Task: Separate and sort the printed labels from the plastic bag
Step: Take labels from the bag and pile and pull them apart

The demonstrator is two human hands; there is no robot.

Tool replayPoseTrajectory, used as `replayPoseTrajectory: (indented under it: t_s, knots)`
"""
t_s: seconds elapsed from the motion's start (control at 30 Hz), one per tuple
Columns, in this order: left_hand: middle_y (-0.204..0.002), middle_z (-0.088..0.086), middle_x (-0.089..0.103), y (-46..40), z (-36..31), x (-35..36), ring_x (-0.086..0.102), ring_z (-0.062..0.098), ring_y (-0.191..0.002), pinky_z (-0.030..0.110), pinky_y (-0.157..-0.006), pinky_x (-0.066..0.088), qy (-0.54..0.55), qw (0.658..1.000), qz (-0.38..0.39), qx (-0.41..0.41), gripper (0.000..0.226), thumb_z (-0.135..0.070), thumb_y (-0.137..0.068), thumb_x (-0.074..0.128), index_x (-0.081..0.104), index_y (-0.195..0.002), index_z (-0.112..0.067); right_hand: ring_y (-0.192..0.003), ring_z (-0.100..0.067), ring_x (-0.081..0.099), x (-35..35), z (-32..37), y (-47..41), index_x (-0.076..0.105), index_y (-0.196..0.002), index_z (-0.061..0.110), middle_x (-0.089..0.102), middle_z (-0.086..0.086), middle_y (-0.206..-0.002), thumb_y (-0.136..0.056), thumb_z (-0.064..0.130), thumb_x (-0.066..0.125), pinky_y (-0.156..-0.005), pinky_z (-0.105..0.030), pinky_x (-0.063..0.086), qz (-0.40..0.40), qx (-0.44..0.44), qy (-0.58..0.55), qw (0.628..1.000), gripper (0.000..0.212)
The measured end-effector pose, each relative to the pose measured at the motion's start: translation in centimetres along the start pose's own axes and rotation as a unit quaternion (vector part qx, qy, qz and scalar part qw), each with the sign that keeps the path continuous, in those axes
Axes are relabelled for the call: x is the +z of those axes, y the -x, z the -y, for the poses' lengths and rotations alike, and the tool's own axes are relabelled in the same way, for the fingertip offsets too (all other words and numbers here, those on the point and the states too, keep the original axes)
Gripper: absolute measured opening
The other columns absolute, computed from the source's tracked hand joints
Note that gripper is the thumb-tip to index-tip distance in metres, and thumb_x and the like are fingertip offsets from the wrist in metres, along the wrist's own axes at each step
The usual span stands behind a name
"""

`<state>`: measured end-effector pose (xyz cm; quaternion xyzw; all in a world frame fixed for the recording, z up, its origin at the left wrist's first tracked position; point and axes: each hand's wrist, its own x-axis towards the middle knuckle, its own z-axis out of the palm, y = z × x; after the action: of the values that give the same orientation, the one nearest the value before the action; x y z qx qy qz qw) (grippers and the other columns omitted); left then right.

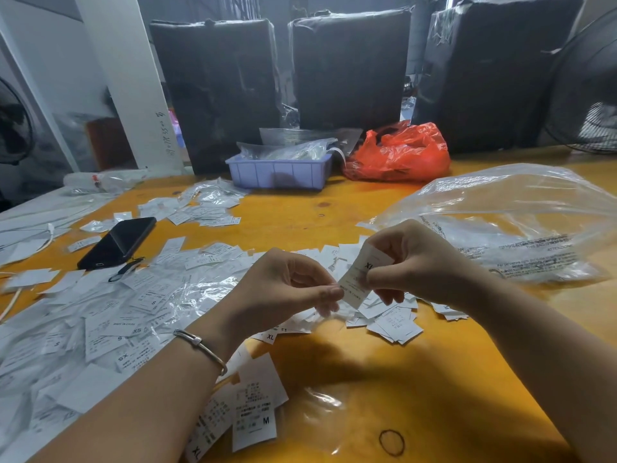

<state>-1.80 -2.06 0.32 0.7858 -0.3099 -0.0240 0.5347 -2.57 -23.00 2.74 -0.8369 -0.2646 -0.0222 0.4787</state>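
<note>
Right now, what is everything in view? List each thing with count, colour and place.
held label: one, white, marked XL, between both hands.
loose labels: many, white, spread over the table's left and centre.
clear bag: one, transparent with print, right side.
phone: one, black, left of centre.
tray: one, lilac, far centre, holding clear bags.
red bag: one, right of the tray.
wrapped boxes: three, black, along the back.
fan: one, black, far right; another at the far left edge.
rubber band: one, dark, near edge.
table: one, yellow wood.
bracelet: one, silver, left wrist.
left hand: pinches the label's lower edge.
right hand: pinches its upper part.
</note>
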Motion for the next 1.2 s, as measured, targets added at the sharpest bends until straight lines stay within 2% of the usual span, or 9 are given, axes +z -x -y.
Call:
replayPoseTrajectory:
  t_s: [0.07,0.17,0.27,0.33,0.47,0.7,0.83,1.0,1.2]
  knots:
    - [-0.072,0.014,0.074,0.0,0.1,0.0,0.070,0.022,-0.064,0.023,-0.063,0.054,0.000,1.000,0.001,-0.008,0.018,-0.011,-0.080,0.073,0.073,-0.084,0.006,-0.045,-0.024,0.054,0.1,-0.1,0.0,0.068,-0.068,0.003,0.061,-0.019,-0.053,-0.073,-0.011,0.062,-0.041,-0.024,0.042,0.007,0.007,0.006,1.000,0.016]
    - [-0.070,0.012,0.074,-0.1,0.2,-0.1,0.070,0.019,-0.062,0.021,-0.060,0.052,-0.002,1.000,-0.003,-0.020,0.013,-0.006,-0.083,0.071,0.073,-0.085,0.007,-0.047,-0.026,0.055,0.0,-0.2,0.0,0.068,-0.072,-0.002,0.062,-0.023,-0.057,-0.073,-0.008,0.064,-0.042,-0.025,0.042,0.014,0.033,0.003,0.999,0.008]
    - [-0.068,0.007,0.074,-0.2,0.2,0.0,0.070,0.019,-0.061,0.029,-0.060,0.051,-0.015,0.999,-0.019,-0.025,0.023,-0.018,-0.078,0.072,0.074,-0.085,0.003,-0.047,-0.025,0.054,0.1,-0.3,-0.1,0.068,-0.074,-0.006,0.062,-0.022,-0.057,-0.074,-0.005,0.065,-0.043,-0.026,0.040,0.038,0.073,-0.003,0.997,0.003]
    - [-0.068,0.007,0.074,-0.2,0.2,0.1,0.070,0.018,-0.060,0.025,-0.057,0.049,-0.016,0.999,-0.032,-0.028,0.028,-0.024,-0.074,0.071,0.075,-0.084,0.001,-0.043,-0.022,0.052,0.2,-0.4,-0.1,0.068,-0.072,-0.006,0.061,-0.020,-0.053,-0.074,-0.004,0.066,-0.042,-0.025,0.039,0.042,0.098,-0.015,0.994,0.003]
    - [-0.071,0.011,0.075,-0.2,0.2,0.2,0.070,0.016,-0.059,0.017,-0.052,0.046,-0.004,0.999,-0.040,-0.032,0.027,-0.023,-0.075,0.071,0.075,-0.085,0.002,-0.039,-0.019,0.050,0.0,-0.5,-0.3,0.068,-0.066,-0.004,0.059,-0.018,-0.051,-0.074,-0.006,0.066,-0.040,-0.021,0.038,0.047,0.134,-0.063,0.988,0.009]
    - [-0.073,0.010,0.075,-0.2,0.1,0.2,0.067,0.018,-0.062,0.023,-0.062,0.054,0.024,0.999,-0.009,-0.047,0.013,-0.003,-0.080,0.072,0.074,-0.091,0.004,-0.038,-0.018,0.050,0.2,-0.8,-0.3,0.071,-0.058,0.009,0.060,-0.017,-0.051,-0.074,-0.004,0.067,-0.041,-0.021,0.038,0.082,0.154,-0.092,0.980,0.020]
    - [-0.084,0.018,0.074,-0.1,-0.1,0.0,0.067,0.019,-0.068,0.022,-0.068,0.056,0.054,0.997,0.005,-0.059,0.023,0.002,-0.076,0.074,0.070,-0.098,0.007,-0.039,-0.017,0.048,0.2,-1.0,-0.4,0.072,-0.065,0.005,0.060,-0.017,-0.053,-0.076,-0.001,0.066,-0.041,-0.020,0.037,0.066,0.163,-0.112,0.978,0.013]
    - [-0.090,0.020,0.074,-0.1,0.0,0.1,0.070,0.019,-0.074,0.023,-0.070,0.056,0.040,0.997,0.000,-0.071,0.027,0.006,-0.075,0.075,0.069,-0.100,0.007,-0.044,-0.019,0.052,0.7,-0.5,-0.2,0.071,-0.071,0.000,0.062,-0.016,-0.055,-0.076,0.004,0.068,-0.044,-0.022,0.039,0.098,0.149,-0.094,0.979,0.008]
    - [-0.090,0.018,0.075,-0.1,-0.1,0.0,0.072,0.027,-0.084,0.028,-0.077,0.059,0.046,0.996,-0.002,-0.080,0.029,0.004,-0.073,0.077,0.070,-0.101,0.002,-0.041,-0.019,0.052,0.8,-0.7,-0.2,0.068,-0.074,-0.008,0.062,-0.020,-0.055,-0.077,-0.003,0.064,-0.040,-0.021,0.037,0.044,0.160,-0.068,0.984,0.007]
